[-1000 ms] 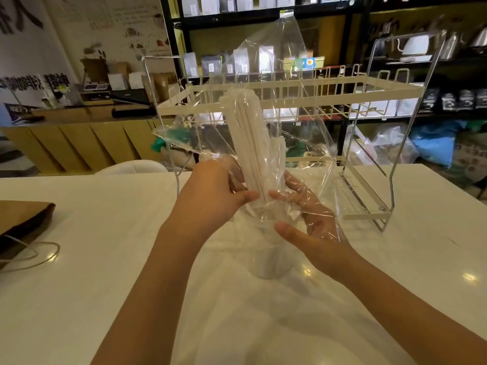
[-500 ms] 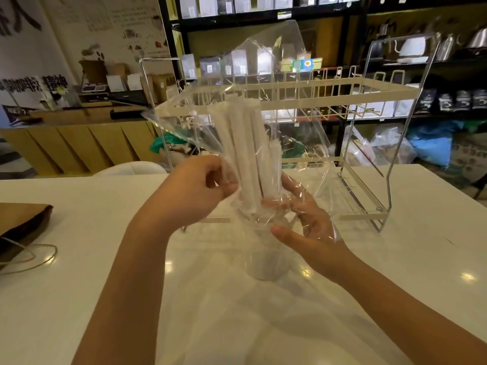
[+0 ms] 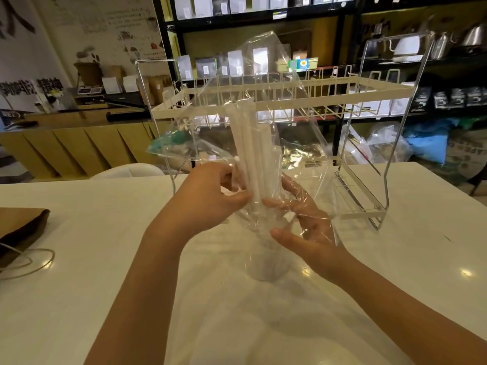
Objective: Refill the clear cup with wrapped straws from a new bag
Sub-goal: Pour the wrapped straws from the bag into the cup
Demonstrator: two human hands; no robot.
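A bundle of white wrapped straws [image 3: 253,151] stands nearly upright inside a clear plastic bag [image 3: 276,83] that billows above both hands. My left hand [image 3: 208,196] pinches the bag and straws from the left, thumb and fingers curled against the bundle's lower part. My right hand [image 3: 303,225] is spread behind a fold of the bag's film on the right, fingers straight, fingertips touching the bundle's base. Below the hands the clear cup [image 3: 266,262] stands on the white table [image 3: 79,285]; the straws' lower ends point down into it.
A two-tier wire rack [image 3: 369,88] with cream trim stands on the table right behind the bag. A brown paper bag [image 3: 18,230] with a cord handle lies at the left edge. Shelves of packages and kettles fill the background.
The bundle has shifted slightly right and stands straighter. My left hand has closed in on it again, thumb now pressed against the straws. My right hand stays spread under the film.
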